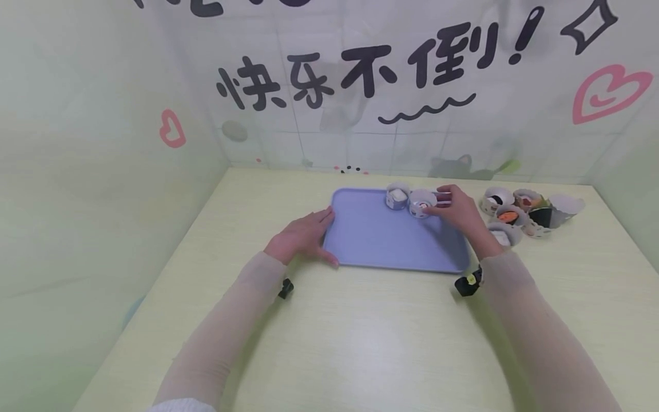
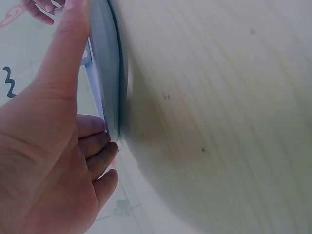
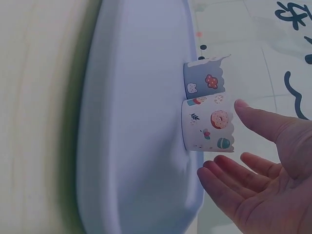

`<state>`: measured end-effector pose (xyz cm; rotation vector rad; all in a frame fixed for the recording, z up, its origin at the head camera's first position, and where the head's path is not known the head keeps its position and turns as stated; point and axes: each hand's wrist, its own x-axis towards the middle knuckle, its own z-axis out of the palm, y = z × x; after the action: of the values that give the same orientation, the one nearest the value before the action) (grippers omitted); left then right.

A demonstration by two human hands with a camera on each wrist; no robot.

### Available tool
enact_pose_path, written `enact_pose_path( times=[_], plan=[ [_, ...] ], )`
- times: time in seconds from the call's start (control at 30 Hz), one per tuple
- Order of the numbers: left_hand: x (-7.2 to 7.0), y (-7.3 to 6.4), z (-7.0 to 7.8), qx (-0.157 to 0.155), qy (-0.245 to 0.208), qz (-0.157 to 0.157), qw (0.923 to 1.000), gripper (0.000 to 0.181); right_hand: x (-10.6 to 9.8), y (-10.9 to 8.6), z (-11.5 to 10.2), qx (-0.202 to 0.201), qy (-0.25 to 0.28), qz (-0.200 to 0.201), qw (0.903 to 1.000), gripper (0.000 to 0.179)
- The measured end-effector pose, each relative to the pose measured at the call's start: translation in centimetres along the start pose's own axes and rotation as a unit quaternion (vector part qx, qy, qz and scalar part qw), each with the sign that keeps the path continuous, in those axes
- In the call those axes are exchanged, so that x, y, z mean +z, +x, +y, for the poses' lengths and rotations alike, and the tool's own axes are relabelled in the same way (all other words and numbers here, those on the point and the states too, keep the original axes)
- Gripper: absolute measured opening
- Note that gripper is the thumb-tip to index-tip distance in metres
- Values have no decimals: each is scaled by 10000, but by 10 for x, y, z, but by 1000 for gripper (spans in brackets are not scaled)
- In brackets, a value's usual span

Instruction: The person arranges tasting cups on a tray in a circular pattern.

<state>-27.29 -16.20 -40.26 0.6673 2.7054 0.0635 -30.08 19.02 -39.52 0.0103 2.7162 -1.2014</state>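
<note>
A pale blue tray lies on the table. My left hand rests at its left end, fingers along the side and thumb by the front corner. Two printed paper cups stand side by side at the tray's back edge. One cup is greyish blue and holds a white piece. The other cup is white with doughnut prints and has a small item inside, hard to make out. My right hand is beside this white cup, with thumb and fingers spread around it and a gap showing in the right wrist view.
Right of the tray stands a cluster of several paper cups, with sushi-like pieces in some. One holds an orange piece; another has a dark green one. A white wall sheet with lettering rises behind the table.
</note>
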Motion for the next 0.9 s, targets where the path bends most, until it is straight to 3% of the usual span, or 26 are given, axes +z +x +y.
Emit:
enact_pose_path(
  times=[0.9],
  plan=[
    [0, 0, 2, -10, 69, -1, 10000, 132, -26, -36, 17, -298, 348, 239, 9987, 72]
  ],
)
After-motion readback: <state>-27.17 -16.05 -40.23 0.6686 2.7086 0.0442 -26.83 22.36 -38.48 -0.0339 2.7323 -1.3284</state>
